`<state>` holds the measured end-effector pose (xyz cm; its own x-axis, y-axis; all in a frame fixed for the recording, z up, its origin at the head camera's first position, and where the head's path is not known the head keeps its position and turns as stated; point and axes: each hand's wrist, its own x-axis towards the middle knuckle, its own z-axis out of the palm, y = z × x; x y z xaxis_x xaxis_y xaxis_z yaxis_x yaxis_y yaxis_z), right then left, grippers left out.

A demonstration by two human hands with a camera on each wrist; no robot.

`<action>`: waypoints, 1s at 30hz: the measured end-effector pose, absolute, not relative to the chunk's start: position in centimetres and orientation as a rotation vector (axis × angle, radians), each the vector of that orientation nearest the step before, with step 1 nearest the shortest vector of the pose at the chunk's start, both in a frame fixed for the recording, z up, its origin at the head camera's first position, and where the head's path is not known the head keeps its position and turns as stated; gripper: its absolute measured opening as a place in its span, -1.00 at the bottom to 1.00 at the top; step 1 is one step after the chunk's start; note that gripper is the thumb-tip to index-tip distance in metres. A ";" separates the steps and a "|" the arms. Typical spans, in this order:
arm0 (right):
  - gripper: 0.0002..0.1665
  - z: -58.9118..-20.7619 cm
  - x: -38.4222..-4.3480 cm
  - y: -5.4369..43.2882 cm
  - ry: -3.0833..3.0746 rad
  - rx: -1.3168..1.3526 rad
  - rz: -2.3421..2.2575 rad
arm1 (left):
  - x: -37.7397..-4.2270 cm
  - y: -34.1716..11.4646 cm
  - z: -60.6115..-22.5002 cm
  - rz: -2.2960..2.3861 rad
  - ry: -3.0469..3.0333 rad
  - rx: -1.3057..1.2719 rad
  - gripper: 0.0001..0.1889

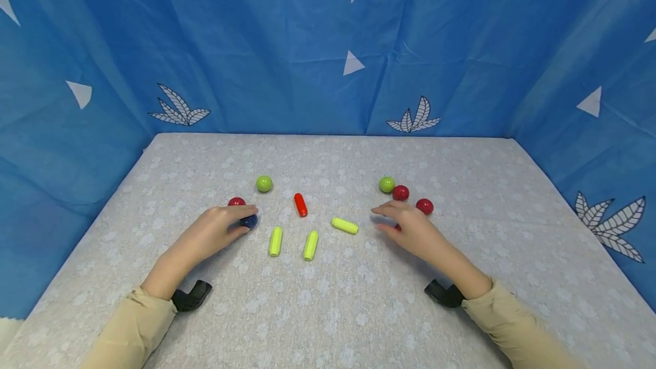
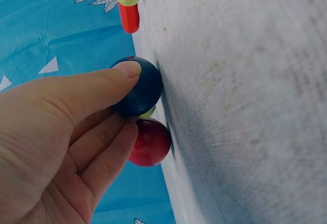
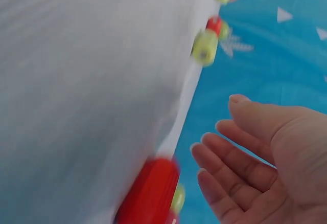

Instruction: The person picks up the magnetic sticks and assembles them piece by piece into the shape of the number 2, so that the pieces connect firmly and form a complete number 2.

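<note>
The table (image 1: 328, 312) is pale grey with white flowers, bearing a dark-blue ball (image 1: 249, 221) at nine o'clock, a green ball (image 1: 263, 183) at ten and a red stick (image 3: 150, 196) at three, while the twelve o'clock curtain (image 1: 287, 27) is blue with white triangles (image 1: 353, 64).

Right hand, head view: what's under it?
A red sliver shows beneath the right hand, probably the red cylinder in the right wrist view. The rest of it, and anything else, is covered in the head view.

Left fingers (image 2: 113, 155) pinching, right fingers (image 3: 219, 169) parted, both arms (image 1: 135, 326) extended forward
</note>
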<state>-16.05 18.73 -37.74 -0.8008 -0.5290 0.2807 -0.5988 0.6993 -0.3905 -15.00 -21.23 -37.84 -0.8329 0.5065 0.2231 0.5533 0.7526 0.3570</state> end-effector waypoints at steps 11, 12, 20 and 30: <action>-0.59 -38.1 -16.9 14.3 -2.815 1.088 0.752 | -15.0 -21.1 -38.0 -0.627 -2.849 -0.859 -0.56; -0.58 -38.2 -17.0 14.1 -2.812 1.096 0.754 | -15.0 -21.1 -38.0 -0.625 -2.851 -0.857 -0.56; -0.57 -38.4 -17.6 12.3 -2.847 1.086 0.711 | -15.0 -21.2 -37.9 -0.613 -2.853 -0.847 -0.56; -0.70 -38.5 -17.4 12.0 -2.892 1.019 0.673 | -15.0 -21.1 -37.9 -0.618 -2.840 -0.859 -0.57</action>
<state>-17.42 11.96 -38.52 -0.7895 -0.5974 0.1411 -0.5982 0.6975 -0.3945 -15.02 -21.15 -37.93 -0.8336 0.5073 0.2186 0.5522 0.7568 0.3496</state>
